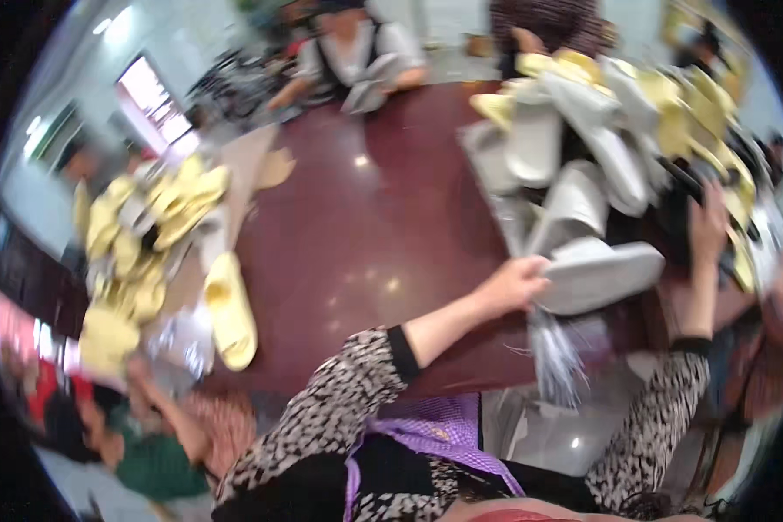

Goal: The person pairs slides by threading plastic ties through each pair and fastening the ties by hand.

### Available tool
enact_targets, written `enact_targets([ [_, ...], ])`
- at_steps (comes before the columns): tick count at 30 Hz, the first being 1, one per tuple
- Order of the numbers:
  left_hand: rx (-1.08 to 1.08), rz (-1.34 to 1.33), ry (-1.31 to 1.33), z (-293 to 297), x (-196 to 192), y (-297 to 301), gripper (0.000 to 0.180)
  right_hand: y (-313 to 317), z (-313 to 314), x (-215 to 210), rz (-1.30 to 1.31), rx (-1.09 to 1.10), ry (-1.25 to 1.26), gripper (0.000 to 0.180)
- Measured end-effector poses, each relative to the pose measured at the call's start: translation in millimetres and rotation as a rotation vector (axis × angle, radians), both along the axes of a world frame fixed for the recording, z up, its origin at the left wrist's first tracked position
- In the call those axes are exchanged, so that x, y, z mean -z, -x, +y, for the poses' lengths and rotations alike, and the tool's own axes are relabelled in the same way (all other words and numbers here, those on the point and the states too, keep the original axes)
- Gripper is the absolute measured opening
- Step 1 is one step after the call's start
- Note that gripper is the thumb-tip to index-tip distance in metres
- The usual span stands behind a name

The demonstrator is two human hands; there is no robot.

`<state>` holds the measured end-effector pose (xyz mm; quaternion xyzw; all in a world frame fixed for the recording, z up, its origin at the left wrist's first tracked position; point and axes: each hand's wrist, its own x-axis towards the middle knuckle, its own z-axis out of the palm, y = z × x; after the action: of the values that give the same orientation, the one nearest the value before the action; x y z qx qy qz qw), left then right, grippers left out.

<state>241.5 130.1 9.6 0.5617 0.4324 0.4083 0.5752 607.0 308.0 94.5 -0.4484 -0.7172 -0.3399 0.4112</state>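
Observation:
Above the near right part of the dark red table, my left hand (515, 284) is closed on one end of a grey slipper (605, 280), which lies nearly level. Farther right, my right hand (712, 219) reaches into a heap of slippers, close to a black slipper (685, 181). Blur smears its fingers, so I cannot tell whether they grip anything. Several grey slippers (532, 143) and pale yellow slippers (674, 113) make up this heap. Below the held slipper hangs a bunch of thin clear strands (557, 361).
The glossy table (365, 252) fills the middle. Yellow slippers (187, 204) pile up at its left, with a single yellow slipper (229, 313) and clear plastic bags (183, 339) nearby. A co-worker (357, 52) across the table handles a grey slipper. Another person (161, 452) works at lower left.

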Motion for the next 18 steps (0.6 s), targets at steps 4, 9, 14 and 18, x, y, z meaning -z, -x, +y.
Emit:
enact_targets([
  [4, 0.066, -0.143, 0.001, -2, 1, -5, 0.034, -57, 20, 29, -0.086, 0.083, -0.013, 0.039],
  [9, 0.038, -0.254, 0.029, 6, -2, -38, 0.036, -103, 23, 76, 0.053, -0.018, -0.013, 0.038],
  [14, -0.13, 0.141, -0.14, 24, 78, -84, 0.044, -66, 8, 98, 0.249, -0.033, -0.107, 0.035],
  [18, -0.129, 0.303, -0.256, 12, 80, -94, 0.054, -65, -18, 92, 0.341, 0.039, -0.088, 0.036],
])
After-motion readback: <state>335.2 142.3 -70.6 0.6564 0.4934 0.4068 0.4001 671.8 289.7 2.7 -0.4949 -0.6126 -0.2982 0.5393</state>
